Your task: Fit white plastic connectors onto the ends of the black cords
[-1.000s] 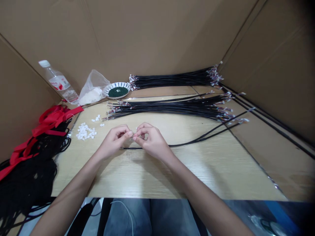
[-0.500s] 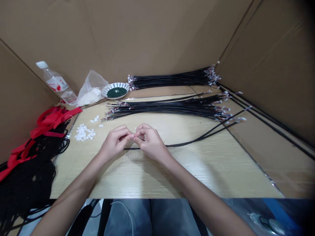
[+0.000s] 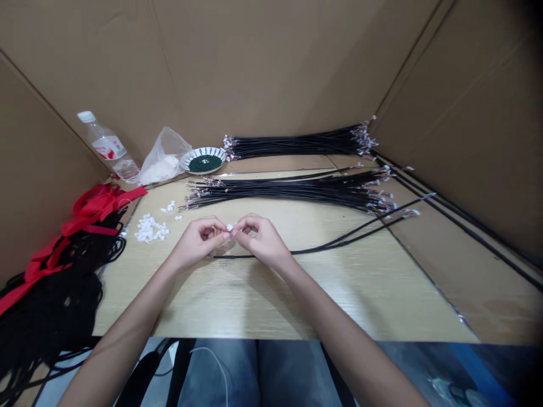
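Bright even light, soft shadows, bowed edges, dark top-right corner

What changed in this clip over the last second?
The left hand and right hand have eased their fingertips slightly apart, so a small white connector now shows between them, above the black cable. The head view shifted slightly. The pile of white connectors and the cable bundles lie as before.

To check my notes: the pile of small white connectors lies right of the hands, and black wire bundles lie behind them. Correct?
No, the head view shows the pile of small white connectors left of the left hand and right hand, not right of them. The black wire bundles do lie behind them.
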A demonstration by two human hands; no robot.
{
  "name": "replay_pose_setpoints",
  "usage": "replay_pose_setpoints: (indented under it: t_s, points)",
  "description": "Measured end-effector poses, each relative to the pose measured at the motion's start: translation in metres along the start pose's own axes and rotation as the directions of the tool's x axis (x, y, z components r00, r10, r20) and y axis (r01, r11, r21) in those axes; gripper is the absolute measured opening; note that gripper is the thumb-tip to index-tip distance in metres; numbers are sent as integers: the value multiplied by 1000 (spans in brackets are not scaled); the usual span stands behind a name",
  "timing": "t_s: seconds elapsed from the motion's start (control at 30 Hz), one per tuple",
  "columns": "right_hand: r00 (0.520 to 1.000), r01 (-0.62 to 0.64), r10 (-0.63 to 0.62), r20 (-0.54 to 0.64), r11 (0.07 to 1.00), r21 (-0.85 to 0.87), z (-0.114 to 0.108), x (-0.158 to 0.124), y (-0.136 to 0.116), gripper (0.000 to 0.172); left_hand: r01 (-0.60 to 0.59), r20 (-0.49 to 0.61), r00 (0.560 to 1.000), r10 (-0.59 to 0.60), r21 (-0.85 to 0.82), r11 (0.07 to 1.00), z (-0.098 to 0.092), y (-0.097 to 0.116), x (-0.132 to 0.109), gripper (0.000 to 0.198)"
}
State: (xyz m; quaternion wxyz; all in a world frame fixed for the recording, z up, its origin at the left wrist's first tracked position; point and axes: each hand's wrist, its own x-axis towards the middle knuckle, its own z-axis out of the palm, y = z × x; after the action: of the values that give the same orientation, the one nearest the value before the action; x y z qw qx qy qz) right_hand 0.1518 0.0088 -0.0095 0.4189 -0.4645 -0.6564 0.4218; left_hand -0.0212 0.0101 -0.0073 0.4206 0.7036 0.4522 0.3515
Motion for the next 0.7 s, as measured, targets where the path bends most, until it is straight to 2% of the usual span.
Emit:
replay_pose_setpoints:
  t_s: [0.33,0.7]
  points:
    - [997,-70,75,-28,986,151,1,2,6,10,73,86,994,-67,-70,995,-1,-4,1,30]
    - [991,-69,65,119,997,23,4,-1,8,19,88,160,985,-66,-139,986,-2,-5,-1,32]
